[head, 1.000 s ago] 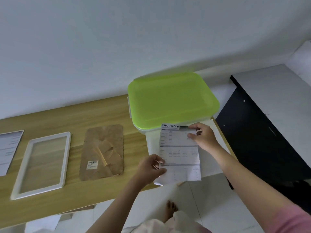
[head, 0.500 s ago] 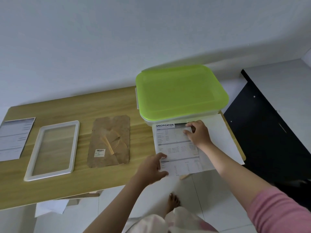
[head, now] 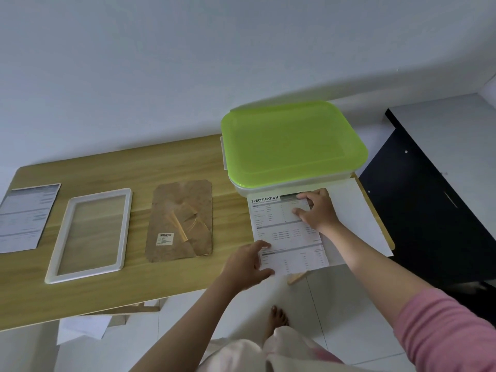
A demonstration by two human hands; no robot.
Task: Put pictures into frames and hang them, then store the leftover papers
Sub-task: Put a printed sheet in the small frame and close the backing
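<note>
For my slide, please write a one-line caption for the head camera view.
Both hands, left and right, lay a printed sheet on the table beside a green-lidded box.

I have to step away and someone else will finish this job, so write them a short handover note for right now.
Left hand pinches the near left corner of the specification sheet; right hand presses flat on its far part. The sheet lies on a blank white sheet, in front of the green-lidded box.
On the wooden table: white frame, brown backing board, another printed sheet at far left.
Done: frame taken apart. Left: framing, hanging, storing papers; the lid is closed.
</note>
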